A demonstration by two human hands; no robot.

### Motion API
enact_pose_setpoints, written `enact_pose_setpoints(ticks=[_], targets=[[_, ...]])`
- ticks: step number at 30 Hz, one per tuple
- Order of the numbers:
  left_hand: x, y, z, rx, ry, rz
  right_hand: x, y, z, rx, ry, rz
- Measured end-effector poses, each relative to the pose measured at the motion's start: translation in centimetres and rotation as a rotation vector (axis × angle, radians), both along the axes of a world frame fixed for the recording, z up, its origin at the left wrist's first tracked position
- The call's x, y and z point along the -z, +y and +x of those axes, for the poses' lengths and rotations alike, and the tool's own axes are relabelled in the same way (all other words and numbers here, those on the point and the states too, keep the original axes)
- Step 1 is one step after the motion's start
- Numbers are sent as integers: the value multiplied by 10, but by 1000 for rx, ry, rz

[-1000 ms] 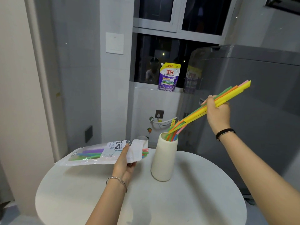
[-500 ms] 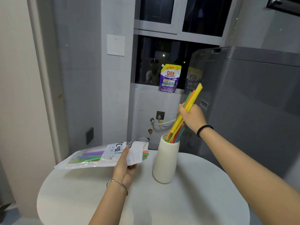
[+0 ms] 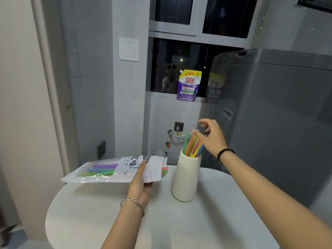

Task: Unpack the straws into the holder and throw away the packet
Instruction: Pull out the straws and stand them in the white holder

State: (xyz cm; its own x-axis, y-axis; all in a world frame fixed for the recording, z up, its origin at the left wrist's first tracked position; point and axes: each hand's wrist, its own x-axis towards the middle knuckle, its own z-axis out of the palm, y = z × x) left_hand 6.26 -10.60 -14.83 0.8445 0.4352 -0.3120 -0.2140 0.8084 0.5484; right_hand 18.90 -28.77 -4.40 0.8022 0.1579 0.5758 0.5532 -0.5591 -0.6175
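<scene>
From my feed the lower ends of the coloured plastic straws are hidden inside the tall cream ceramic holder, so I see only their tops fanning out of its mouth; the right hand hangs just above and beside them, fingers spread and released, gripping nothing; its fingertips are motion-blurred, so whether one brushes a straw tip I cannot tell. The left hand grasps the clear-and-white printed plastic packet near its open end, thumb on top, fingers underneath and out of sight; the packet is held level above the round white table, just left of the holder and apart from it; purple, blue and green straws show through its clear window, and a few red and green ends poke out toward the holder. Both forearms run off the bottom edge. Behind, a purple-and-yellow detergent pouch stands on the window sill; a large grey appliance fills the right side, cut off by the frame.
</scene>
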Motion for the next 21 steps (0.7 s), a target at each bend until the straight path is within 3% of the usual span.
enact_pose_setpoints(ticks=[3,7,10,14,18,21], targets=[[-1,-1,-3,-25,-3,11,2,9,-20,-24,-81,120],[-5,-2,-10,-23,-36,71,21,31,-69,-101,-113,475],[-5,-3,-17,-9,-36,152,55,53,-100,-136,192,801],[-5,-9,-25,-95,4,310,91,73,-118,-221,835,1115],[-8,-13,-29,-191,43,552,104,80,-123,-256,973,1110],[-12,-16,-30,-184,29,692,110,83,-127,-310,1065,1296]])
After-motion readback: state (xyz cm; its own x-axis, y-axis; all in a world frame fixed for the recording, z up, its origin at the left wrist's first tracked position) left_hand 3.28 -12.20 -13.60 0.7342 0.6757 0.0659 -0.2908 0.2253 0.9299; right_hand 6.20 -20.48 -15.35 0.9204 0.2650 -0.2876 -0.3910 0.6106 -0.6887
